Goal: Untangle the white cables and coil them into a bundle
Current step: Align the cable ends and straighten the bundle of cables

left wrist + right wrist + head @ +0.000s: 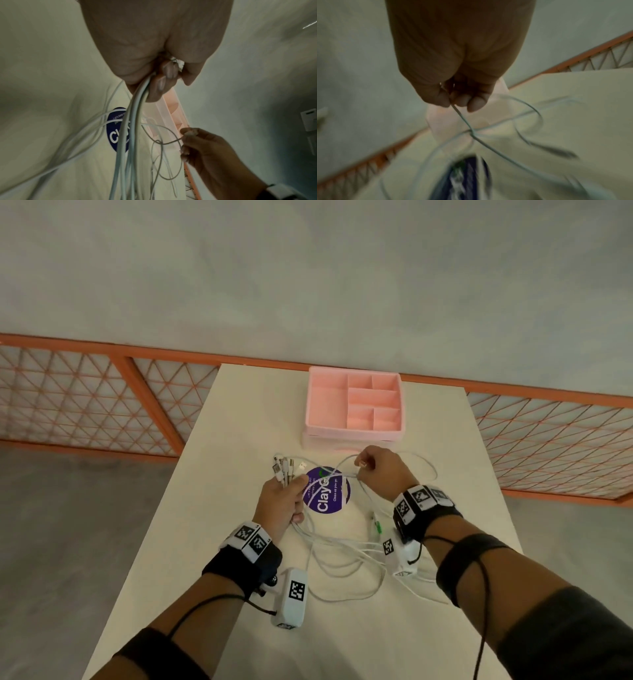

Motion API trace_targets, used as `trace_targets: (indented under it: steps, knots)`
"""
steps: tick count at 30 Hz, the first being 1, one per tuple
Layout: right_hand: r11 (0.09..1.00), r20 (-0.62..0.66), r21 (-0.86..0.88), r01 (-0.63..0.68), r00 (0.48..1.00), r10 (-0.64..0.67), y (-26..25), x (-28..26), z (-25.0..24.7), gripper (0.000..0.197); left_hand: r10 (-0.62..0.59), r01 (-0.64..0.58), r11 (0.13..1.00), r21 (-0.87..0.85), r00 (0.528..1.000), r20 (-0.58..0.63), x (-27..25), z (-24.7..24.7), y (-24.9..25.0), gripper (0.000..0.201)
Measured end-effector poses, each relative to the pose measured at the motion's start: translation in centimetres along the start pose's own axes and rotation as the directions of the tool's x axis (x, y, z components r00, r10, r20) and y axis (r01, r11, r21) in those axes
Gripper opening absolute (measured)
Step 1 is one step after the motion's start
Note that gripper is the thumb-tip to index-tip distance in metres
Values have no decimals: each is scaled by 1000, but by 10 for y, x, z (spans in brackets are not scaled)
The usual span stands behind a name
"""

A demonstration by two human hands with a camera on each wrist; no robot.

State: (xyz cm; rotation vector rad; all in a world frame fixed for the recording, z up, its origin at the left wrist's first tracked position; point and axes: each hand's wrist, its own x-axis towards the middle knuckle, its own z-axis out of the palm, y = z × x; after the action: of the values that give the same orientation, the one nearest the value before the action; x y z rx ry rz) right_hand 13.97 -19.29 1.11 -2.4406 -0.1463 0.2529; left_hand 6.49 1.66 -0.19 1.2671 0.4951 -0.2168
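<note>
The left hand's [281, 503] fingers [161, 83] curl round a gathered sheaf of white cables [337, 556], whose plug ends [286, 467] fan out above the fist toward the far side of the table. The right hand's [380, 472] fingertips [462, 100] pinch a single thin strand, with its other fingers curled in beside the thumb; from that pinch the strand crosses other cables in a loose knot just below the hand.

The cables are slim, smooth and round, white with pale grey shading, and they trail from both hands in slack, overlapping loops across the table [239, 628], a matte cream surface. One loose end carries a small green piece [377, 527] near the right wrist.

Under the loops lies a round, dark purple sticker [330, 496] with white lettering that starts "Clay"; its smaller lines are too fine to read fully. Beyond the hands sits a pink plastic organiser tray [354, 434], rectangular and divided into several compartments. Both wrists wear black bands with white blocks [294, 594] printed with black square markers.
</note>
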Motion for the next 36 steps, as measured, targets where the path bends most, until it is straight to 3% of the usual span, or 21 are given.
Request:
trace_targets:
  steps: [3,5,8,11,12,14,17,20,22,27,29,36]
  knots:
    - [980,-29,192,51,998,-47,-29,7,-39,14,55,-55,998,-3,998,24,0,7,7,41]
    - [916,-101,390,91,993,-56,-51,5,-66,17,72,-72,997,-17,997,30,-1,12,10,41]
    - [753,-253,624,208,966,-57,-79,0,-99,20,71,-69,997,-47,997,37,-1,17,13,39]
    - [545,-258,803,240,965,-46,-92,-9,-107,12,93,-92,995,-31,994,55,-3,21,13,43]
    - [558,-254,795,239,966,-51,-92,-12,-103,15,106,-105,994,-20,992,66,-4,22,13,45]
    - [684,-245,695,224,967,-68,-86,-16,-84,21,126,-128,992,15,988,90,-6,24,12,47]
    - [777,-124,619,109,991,-40,-78,-23,-48,26,116,-123,990,64,988,105,-9,27,11,50]
    - [767,29,641,-19,1000,0,-79,-33,-16,34,155,-167,979,114,982,108,-12,29,11,47]
    - [776,69,631,-13,997,-39,-80,-40,-2,33,161,-173,980,97,979,124,-12,30,11,40]
    - [762,-73,646,51,997,-5,-81,-49,14,7,163,-165,986,5,975,151,-13,29,11,37]
    - [778,-125,625,71,992,10,-83,-53,18,8,173,-171,985,-23,976,134,-14,30,10,35]
    - [709,-20,705,17,1000,-4,-83,-65,32,5,156,-153,985,-76,987,34,-13,32,8,31]
